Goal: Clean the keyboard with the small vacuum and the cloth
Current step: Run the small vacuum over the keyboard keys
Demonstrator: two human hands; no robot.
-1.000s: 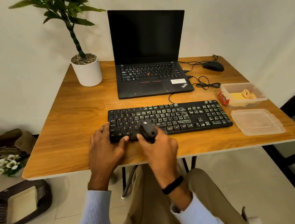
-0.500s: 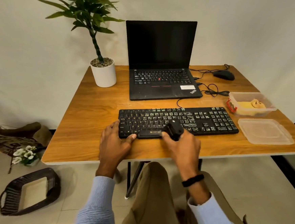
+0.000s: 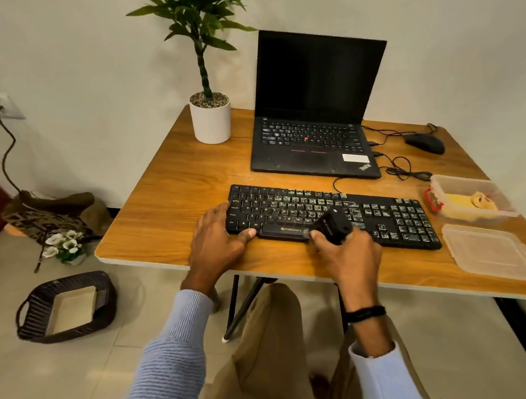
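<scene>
Tabletop: vacuum in right hand, on keyboard

Wood-grain table — dusty plastic keyboard

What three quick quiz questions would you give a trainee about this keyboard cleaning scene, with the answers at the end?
1. True or false: the right hand holds the small vacuum over the keyboard.
2. The left hand rests on the keyboard's: A) left end, B) right end, C) cable.
3. What stands at the far left corner of the table?
Key: 1 true; 2 A; 3 the potted plant.
</scene>
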